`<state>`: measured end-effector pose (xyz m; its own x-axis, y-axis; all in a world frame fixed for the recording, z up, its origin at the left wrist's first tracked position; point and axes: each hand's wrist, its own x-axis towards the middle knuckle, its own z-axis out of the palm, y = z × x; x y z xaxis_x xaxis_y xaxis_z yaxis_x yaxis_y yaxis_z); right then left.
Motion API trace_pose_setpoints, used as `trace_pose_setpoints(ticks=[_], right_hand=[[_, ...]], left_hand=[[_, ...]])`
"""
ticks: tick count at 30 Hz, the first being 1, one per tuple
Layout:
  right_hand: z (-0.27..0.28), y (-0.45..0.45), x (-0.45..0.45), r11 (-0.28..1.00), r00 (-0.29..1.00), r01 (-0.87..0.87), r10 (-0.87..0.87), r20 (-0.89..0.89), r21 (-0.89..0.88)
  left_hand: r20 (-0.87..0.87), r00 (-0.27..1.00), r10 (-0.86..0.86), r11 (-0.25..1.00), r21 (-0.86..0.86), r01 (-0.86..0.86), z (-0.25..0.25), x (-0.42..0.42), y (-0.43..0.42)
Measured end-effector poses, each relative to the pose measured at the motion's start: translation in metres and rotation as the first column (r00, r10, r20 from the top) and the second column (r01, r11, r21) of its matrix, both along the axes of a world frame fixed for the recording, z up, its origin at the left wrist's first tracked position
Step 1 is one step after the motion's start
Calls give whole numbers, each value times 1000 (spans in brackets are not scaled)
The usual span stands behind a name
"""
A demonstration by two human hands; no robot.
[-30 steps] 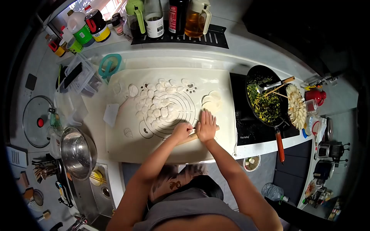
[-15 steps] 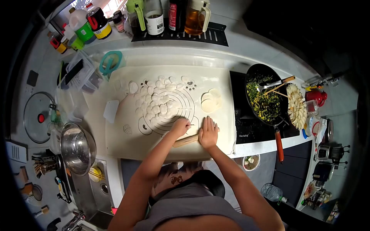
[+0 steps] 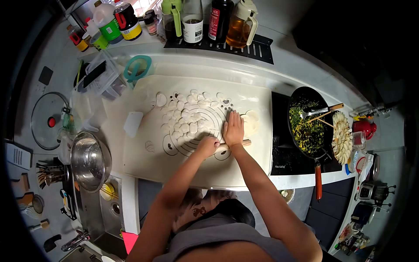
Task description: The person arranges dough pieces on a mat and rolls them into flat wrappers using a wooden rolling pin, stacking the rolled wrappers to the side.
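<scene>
The person's right hand (image 3: 234, 131) lies flat with its fingers stretched forward, the heel of the palm over a slim, pale wooden rolling pin (image 3: 247, 143), whose far end shows beyond the wrist. The left hand (image 3: 208, 146) is curled in beside the pin's other end; whether its fingers pinch anything, I cannot tell. The pin lies at a slight slant on a large cream-coloured mat (image 3: 146, 165) printed with dark rings, near the edge of that pattern. A crowded group of small, rounded white dough pieces (image 3: 183, 118) covers much of the rings, beyond the left hand, and several thin, round, pale dough sheets (image 3: 251, 123) overlap just right of the right hand's fingers. A flat white plastic scraper (image 3: 133, 124) rests near the mat's left side, with a shiny, round steel bowl (image 3: 91, 161) farther left. On the black glass cooktop (image 3: 283, 157) to the right sits a black, wood-handled pan (image 3: 304, 94) holding a chopped green-and-yellow mixture (image 3: 307, 137), beside a heap of pale, folded dumplings (image 3: 342, 137).
</scene>
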<state>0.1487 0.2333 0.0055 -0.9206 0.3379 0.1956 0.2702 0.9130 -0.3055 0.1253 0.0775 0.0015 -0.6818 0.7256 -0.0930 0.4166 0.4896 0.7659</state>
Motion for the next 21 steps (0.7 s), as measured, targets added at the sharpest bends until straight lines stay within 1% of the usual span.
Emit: trace_pose_setpoints(ticks=[1,3,4,7,8,9,11,13,14,17,20,21], right_hand=[[2,-4,16,1000,1000,2,-2,10,2],[7,-13,59,1000,999,21,-21,41,11],[9,-12,61,1000,1000,21,-20,24,-22],[11,-21,121,999,990,-34,35,135,-12],[11,-22,125,1000,991,-28,29,130,-6],[12,-23,126,1000,992,-29,30,125,-4],[13,-24,120,999,993,-37,36,115,5],[14,-19,93,998,993,-56,54,107,16],[10,-15,79,995,994,-75,70,79,59],[6,-9,38,998,998,-51,50,44,31],[-4,0,-2,1000,1000,4,-4,-14,10],[-3,-1,-4,1000,1000,14,-14,-15,11]], left_hand=[[14,1000,0,1000,23,-1,1,2,0],[-51,996,-69,997,17,69,3,10,-1],[-92,991,-93,995,12,95,4,9,0],[-10,999,-43,999,2,43,3,10,-4],[38,999,2,999,-33,-1,7,11,-6],[60,998,12,1000,-22,-11,3,11,-8],[104,994,31,1000,-2,-31,-4,12,-11],[128,991,32,999,-4,-31,0,14,-14],[138,990,32,999,-7,-32,2,13,-16],[47,999,-22,998,-60,25,4,6,-15],[9,999,34,994,-103,-33,4,1,-9],[-2,1000,18,993,-114,-18,5,-1,-7]])
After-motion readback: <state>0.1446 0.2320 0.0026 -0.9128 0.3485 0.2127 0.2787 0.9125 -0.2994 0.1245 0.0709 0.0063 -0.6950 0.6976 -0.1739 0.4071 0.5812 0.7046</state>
